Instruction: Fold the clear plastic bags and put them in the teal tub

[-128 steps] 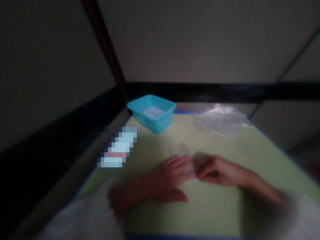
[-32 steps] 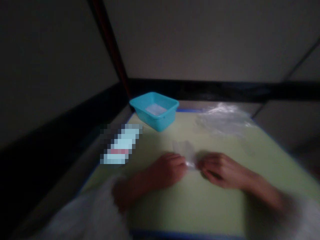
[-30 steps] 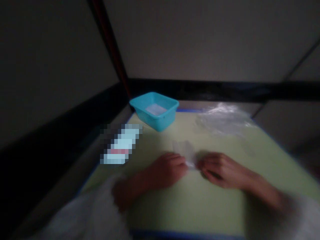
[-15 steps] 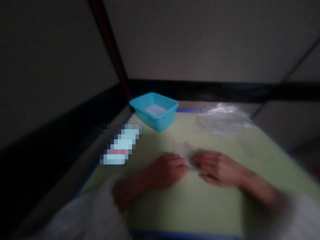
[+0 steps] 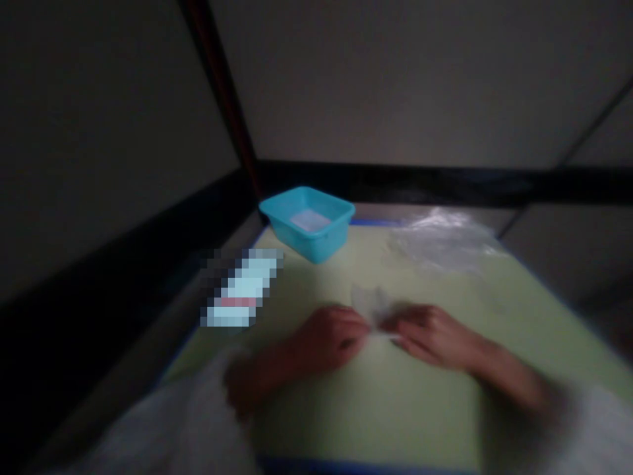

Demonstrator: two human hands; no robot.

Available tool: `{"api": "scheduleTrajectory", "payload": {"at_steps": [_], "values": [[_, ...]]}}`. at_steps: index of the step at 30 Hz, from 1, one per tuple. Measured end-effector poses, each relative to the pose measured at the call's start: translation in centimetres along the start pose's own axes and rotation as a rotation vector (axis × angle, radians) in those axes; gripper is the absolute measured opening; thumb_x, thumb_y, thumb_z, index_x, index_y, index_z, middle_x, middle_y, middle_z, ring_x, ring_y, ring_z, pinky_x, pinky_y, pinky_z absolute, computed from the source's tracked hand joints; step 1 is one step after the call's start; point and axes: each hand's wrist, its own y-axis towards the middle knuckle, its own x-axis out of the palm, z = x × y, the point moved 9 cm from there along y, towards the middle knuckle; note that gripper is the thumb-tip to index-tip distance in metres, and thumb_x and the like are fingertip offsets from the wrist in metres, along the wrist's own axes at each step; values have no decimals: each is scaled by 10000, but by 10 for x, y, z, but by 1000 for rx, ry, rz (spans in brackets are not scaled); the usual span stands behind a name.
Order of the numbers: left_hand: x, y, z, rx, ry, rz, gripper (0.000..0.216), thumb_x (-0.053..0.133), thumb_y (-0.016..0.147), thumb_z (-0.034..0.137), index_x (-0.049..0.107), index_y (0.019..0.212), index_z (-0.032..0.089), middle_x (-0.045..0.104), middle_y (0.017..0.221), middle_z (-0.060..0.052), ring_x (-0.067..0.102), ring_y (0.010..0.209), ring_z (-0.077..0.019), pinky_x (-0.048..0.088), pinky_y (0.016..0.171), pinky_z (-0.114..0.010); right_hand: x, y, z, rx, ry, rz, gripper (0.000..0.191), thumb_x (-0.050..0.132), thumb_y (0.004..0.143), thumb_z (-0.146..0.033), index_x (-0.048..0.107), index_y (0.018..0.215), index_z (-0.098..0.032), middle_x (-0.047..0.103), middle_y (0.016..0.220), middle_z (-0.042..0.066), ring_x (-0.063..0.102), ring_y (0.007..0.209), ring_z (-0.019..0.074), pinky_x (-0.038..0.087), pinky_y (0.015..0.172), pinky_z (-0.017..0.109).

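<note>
A small, thin, whitish translucent sheet, seemingly a plastic bag (image 5: 370,302), lies between my hands in the middle of the table. My left hand (image 5: 339,336) is closed with its fingertips pinching the near left edge of the bag. From the other side, my right hand (image 5: 428,333) grips the near right edge between thumb and fingers. A thin pale strip of the bag runs between the two pinches. Blur and dim light hide the finer detail, and whether anything is inside the bag cannot be made out.
A turquoise plastic basin (image 5: 316,244) with a pale flat piece inside stands at the table's far left. Crumpled clear plastic (image 5: 442,241) lies at the far right. A pixelated flat object (image 5: 242,290) is at the left edge. Walls enclose the yellow-green table (image 5: 386,415).
The bag's near edge now shows as a narrow straight strip between my fingers. My right thumb has drawn in closer to the fingers. The view has shifted slightly.
</note>
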Motion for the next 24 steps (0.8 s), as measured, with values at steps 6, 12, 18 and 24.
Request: {"api": "scheduleTrajectory", "payload": {"at_steps": [6,12,18,24], "values": [[7,-3,-60,-554,-330,72,304,486,807,281,593,575,118,539,510,13,500,498,-106,338,469,-195,5,3,45,452,508,103,298,388,929,-391,474,729,-188,456,584,-32,424,508,104,324,459,222],[18,1,-85,-737,-592,86,261,544,732,339,615,635,107,594,550,-16,538,488,-109,406,452,-183,17,8,69,709,787,215,333,477,812,-495,454,667,-196,462,518,-37,411,436,98,295,397,220],[12,1,-85,-823,-639,112,180,598,687,281,596,615,116,635,588,-27,580,520,-114,434,432,-170,17,5,77,769,780,247,311,517,772,-453,461,590,-207,501,459,-26,455,392,105,342,370,219],[8,-2,-88,-863,-613,180,102,598,671,198,607,621,110,622,536,-16,595,495,-119,418,408,-162,19,5,85,787,735,277,214,541,739,-342,479,592,-200,532,432,-22,497,368,116,371,348,213]]}}
